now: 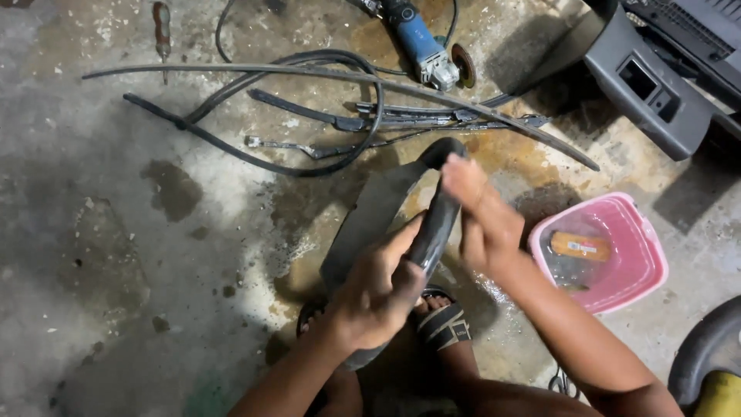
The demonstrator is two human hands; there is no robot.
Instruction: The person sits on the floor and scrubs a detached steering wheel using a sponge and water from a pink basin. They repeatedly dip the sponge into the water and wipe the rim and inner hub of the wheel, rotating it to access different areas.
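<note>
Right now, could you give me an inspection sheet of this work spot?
Surface: concrete floor, stained, wet near the feet.
Job's things: curved dark panel standing on the floor between sandalled feet; its rim gripped by the left hand; right hand flat on the rim's upper part.
Clutter: pink tub with water and a tan block; wiper arms; rubber strips; screwdriver.
Grippers: both bare hands on the panel.
Cables: grinder cord lying loose.
Surroundings: grey trim part, top right.
</note>
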